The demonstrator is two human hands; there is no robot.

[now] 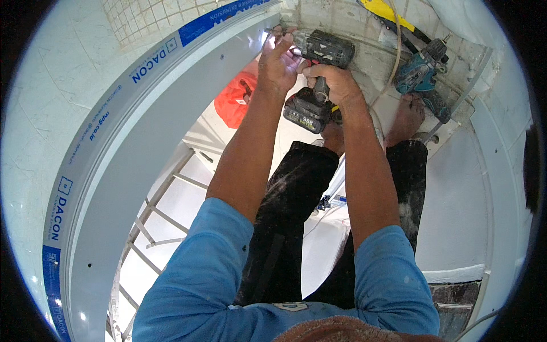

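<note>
My right hand is wrapped round the handle of a black and grey cordless impact driver, a finger near its red trigger. Its battery hangs below the grip, and its nose points left at a long pale aluminium frame. At that nose, my left hand has its fingers closed round the bit end against the frame's inner face. A bright work light shines on those fingers. Whatever they pinch is hidden. Small dark holes or screw heads dot the frame.
A teal cordless drill lies on the ledge at the right, beside a yellow and black tool and a pale cable. Far below, a red bag and a metal ladder show. My bare feet stand on the ledge.
</note>
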